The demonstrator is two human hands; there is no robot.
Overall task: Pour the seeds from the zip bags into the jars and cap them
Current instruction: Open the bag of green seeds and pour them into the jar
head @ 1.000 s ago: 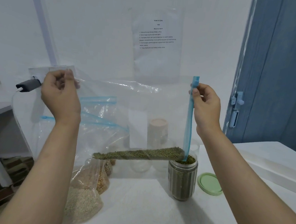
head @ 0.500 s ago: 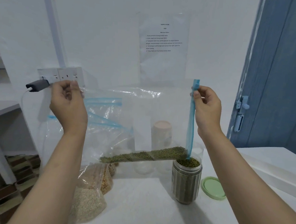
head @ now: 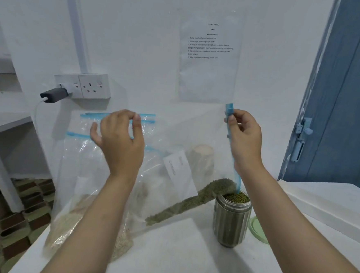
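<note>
Clear zip bag sags, green seeds sloped toward jar.

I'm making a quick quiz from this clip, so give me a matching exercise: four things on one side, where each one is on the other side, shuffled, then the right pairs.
Things:
1. green lid
2. jar
3. charger
4. printed sheet

Places:
A. plugged into the wall socket
B. stuck on the wall, above the hands
C. upright on the table, under the zip bag's mouth
D. flat on the table, right of the jar

Pairs: 1-D, 2-C, 3-A, 4-B
</note>
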